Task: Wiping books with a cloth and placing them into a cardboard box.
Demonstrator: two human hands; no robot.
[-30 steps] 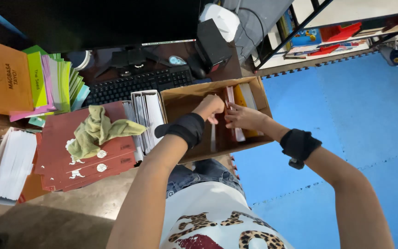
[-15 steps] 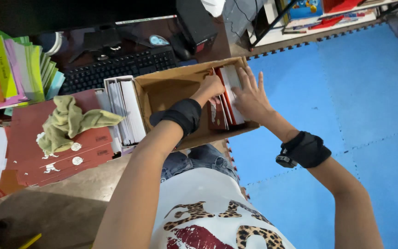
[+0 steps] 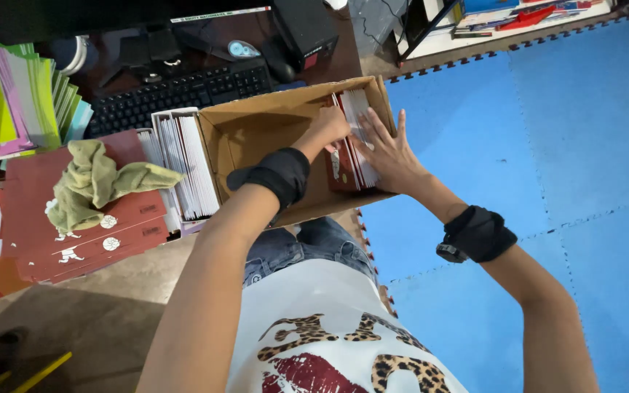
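An open cardboard box (image 3: 256, 127) rests on my lap against the desk edge. A row of thin red-and-white booklets (image 3: 351, 145) stands on edge at its right end. My left hand (image 3: 327, 127) is inside the box, fingers curled against the left face of the booklets. My right hand (image 3: 389, 151) lies flat with fingers spread on the row's right side, at the box wall. Both wrists wear black bands.
More white-edged booklets (image 3: 183, 164) stand in a row left of the box. A green cloth (image 3: 96, 182) lies on red booklets (image 3: 89, 233). A black keyboard (image 3: 176, 91) and coloured paper stacks (image 3: 16, 98) sit behind. Blue foam mats (image 3: 533, 145) cover the floor at right.
The view has moved closer. My hands shifted to the right end of the box; the right hand flattened with spread fingers against the booklets, which now stand packed together.
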